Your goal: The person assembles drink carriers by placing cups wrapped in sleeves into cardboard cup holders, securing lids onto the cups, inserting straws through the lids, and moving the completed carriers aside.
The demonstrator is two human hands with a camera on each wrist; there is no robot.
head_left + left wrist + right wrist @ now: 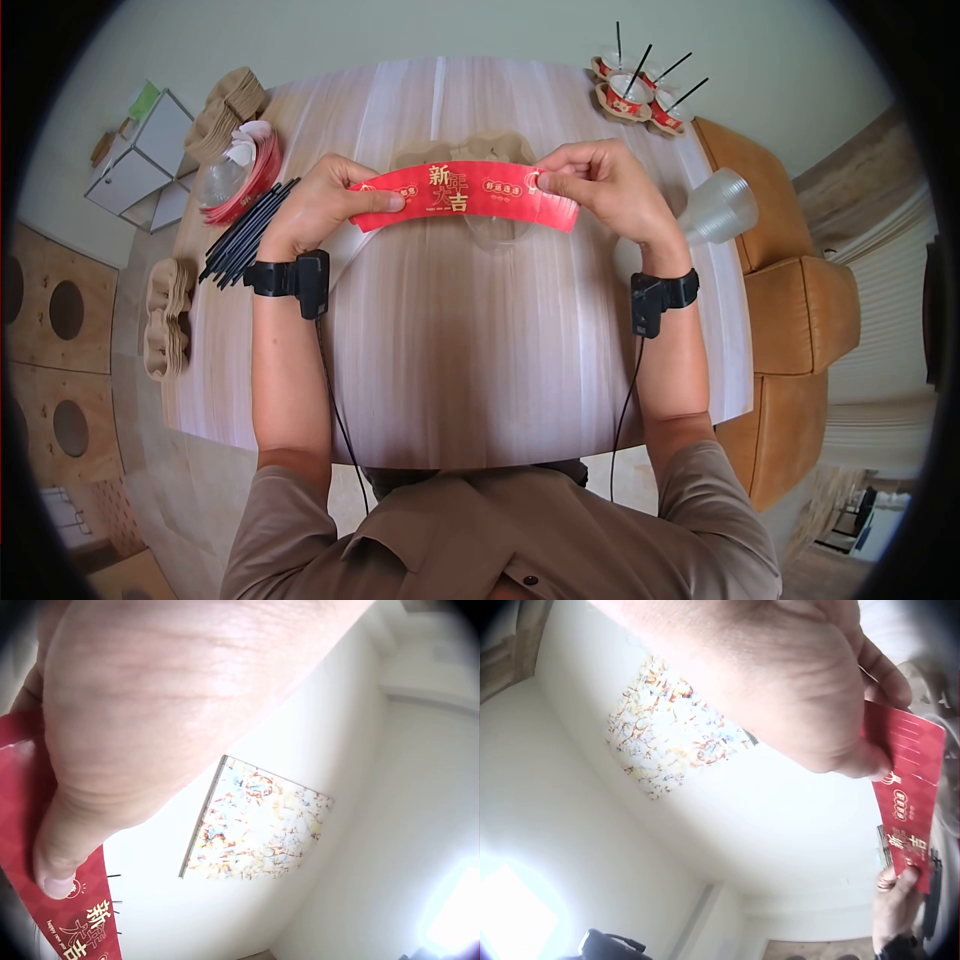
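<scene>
A curved red paper cup sleeve (467, 190) with gold Chinese characters is held flat, stretched between both hands above the table. My left hand (318, 205) pinches its left end, thumb on the printed face. At the other end, my right hand (608, 190) pinches the sleeve with the thumb in front. Slits show near that end in the right wrist view. Behind the sleeve, partly hidden, are a brown cardboard cup carrier (495, 148) and a clear plastic cup (500, 238).
Nested clear cups (722, 205) lie by the right forearm. A carrier with several red-sleeved cups (628, 95) and black straws stands far right. Left are loose black straws (243, 240), red sleeves (262, 180) and stacked carriers (167, 320). Brown seating (790, 300) borders the table's right edge.
</scene>
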